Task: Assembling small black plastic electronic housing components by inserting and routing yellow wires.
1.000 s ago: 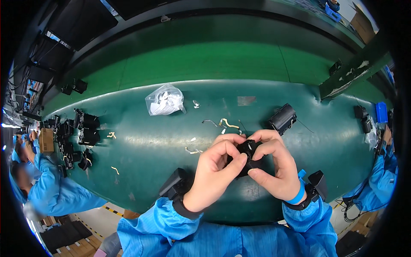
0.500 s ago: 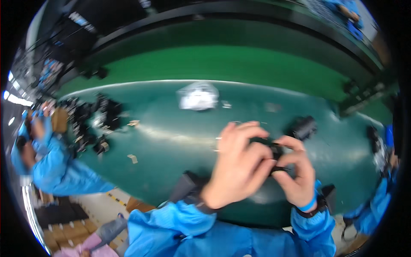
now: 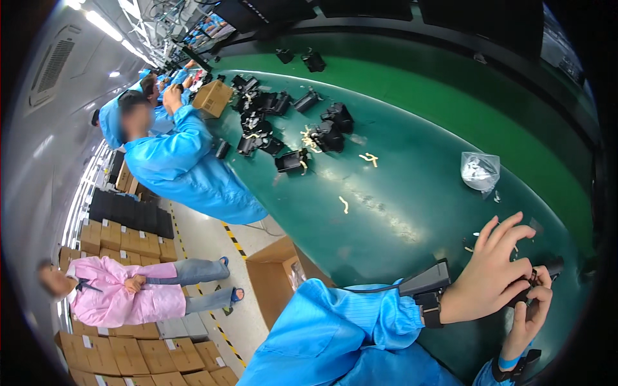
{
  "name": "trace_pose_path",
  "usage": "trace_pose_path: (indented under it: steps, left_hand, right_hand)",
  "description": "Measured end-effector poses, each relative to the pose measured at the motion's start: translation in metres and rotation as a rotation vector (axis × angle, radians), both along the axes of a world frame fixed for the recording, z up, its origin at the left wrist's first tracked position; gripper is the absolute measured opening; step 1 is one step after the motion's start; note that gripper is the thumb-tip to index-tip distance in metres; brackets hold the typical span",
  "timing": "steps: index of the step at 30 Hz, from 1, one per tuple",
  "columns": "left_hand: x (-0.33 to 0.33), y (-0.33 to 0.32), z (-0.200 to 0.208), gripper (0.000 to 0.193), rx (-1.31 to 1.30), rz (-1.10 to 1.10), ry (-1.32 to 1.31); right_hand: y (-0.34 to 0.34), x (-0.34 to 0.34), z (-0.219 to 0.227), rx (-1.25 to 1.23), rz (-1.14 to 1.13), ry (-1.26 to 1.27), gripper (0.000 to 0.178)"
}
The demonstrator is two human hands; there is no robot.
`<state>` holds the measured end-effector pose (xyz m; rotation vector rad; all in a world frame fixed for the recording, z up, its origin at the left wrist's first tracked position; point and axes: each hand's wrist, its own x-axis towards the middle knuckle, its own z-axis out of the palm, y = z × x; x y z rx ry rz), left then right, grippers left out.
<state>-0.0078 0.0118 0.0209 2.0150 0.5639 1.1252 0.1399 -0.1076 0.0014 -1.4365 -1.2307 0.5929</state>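
Observation:
Above the right part of the green table, my left hand and my right hand come together on a small black part. Fingers of both hands are curled and pinch it. Most of the part is hidden behind them, so its exact kind does not show. Just beyond my right fingertips lies a dark rounded black piece on the table. A clear plastic bag of small white pieces rests farther back, beyond my left hand. My left wrist carries a black strap with a grey box.
Several black plastic housings are heaped on the table at the far left, among beige strips. A co-worker in blue works beside an open carton. A cardboard box stands on the floor, near a person in pink.
My view has swung left, so the hands now appear farther right and the co-worker and heaped housings show more fully. Both hands still grip the black part.

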Motion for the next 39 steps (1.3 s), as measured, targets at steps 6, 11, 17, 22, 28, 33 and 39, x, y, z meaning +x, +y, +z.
trace_pose_path:
  steps: [6, 11, 17, 22, 28, 33, 39]
  left_hand:
    - [-0.004, 0.010, 0.003, 0.040, 0.037, 0.088, 0.047]
    - [-0.013, 0.016, 0.004, 0.022, -0.062, -0.019, 0.141]
    - [-0.011, 0.010, -0.002, 0.021, -0.146, -0.097, 0.081]
    - [-0.011, 0.012, 0.007, 0.017, -0.087, -0.105, 0.146]
    - [-0.008, 0.016, -0.001, 0.011, -0.286, -0.198, 0.117]
    - [-0.009, 0.015, -0.003, 0.012, -0.393, -0.235, 0.131]
    - [-0.010, 0.012, 0.007, 0.011, -0.189, -0.158, 0.181]
  right_hand:
    - [0.006, -0.021, 0.014, 0.030, -0.134, 0.045, 0.017]
    - [0.018, -0.012, 0.007, 0.128, 0.042, -0.022, 0.027]
    - [0.013, -0.006, 0.011, 0.114, 0.041, -0.004, 0.033]
    - [0.011, -0.003, 0.015, 0.079, 0.054, 0.007, 0.035]
    - [0.012, -0.003, 0.013, 0.090, 0.046, -0.017, 0.035]
    - [0.013, -0.004, 0.012, 0.098, 0.046, -0.097, 0.033]
    - [0.012, -0.004, 0.014, 0.097, 0.047, -0.132, 0.030]
